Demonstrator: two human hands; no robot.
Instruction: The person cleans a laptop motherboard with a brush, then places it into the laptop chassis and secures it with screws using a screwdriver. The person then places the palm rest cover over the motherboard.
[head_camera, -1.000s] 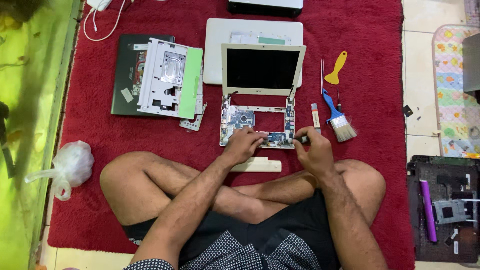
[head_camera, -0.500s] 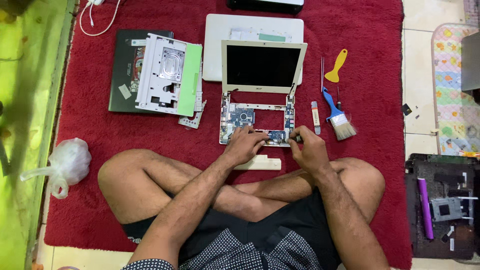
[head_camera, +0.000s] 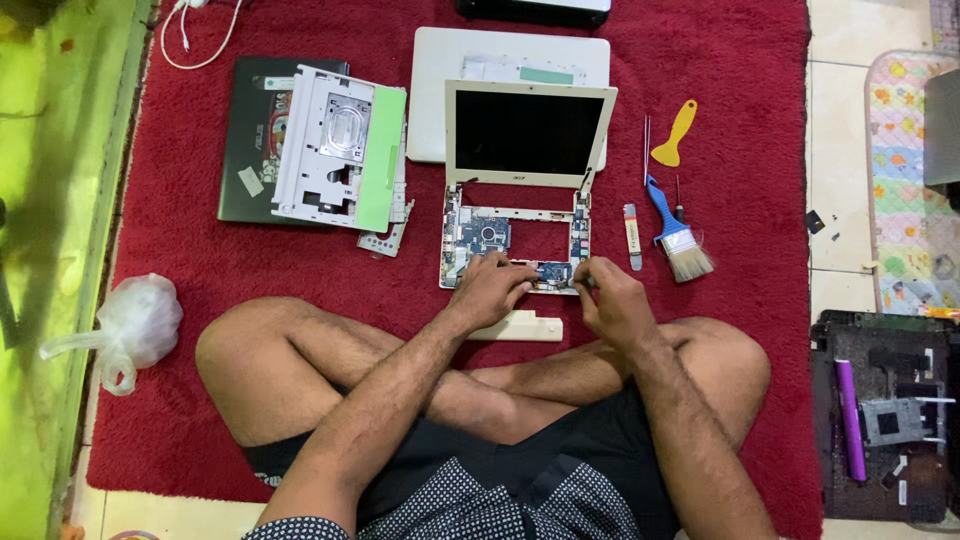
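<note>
A small white laptop stands open on the red rug, its dark screen (head_camera: 530, 132) upright. The keyboard cover is off its base (head_camera: 480, 232), so the blue circuit board shows. My left hand (head_camera: 490, 288) rests with curled fingers on the base's front edge and holds it. At the front right corner, my right hand (head_camera: 612, 303) pinches a small dark tool (head_camera: 590, 283) whose tip touches the base. A white bar-shaped part (head_camera: 520, 327) lies in front of the base, by my crossed legs.
A blue-handled brush (head_camera: 675, 235), a yellow pry tool (head_camera: 675, 135) and thin tools lie to the right. A white keyboard panel (head_camera: 340, 145) lies on a dark laptop (head_camera: 250, 140) to the left. Another white laptop (head_camera: 500, 50) lies behind. A plastic bag (head_camera: 140, 320) sits at the left, an opened dark device (head_camera: 880, 420) at the right.
My right hand has edged slightly left along the base's front edge. My left hand stays on the base.
</note>
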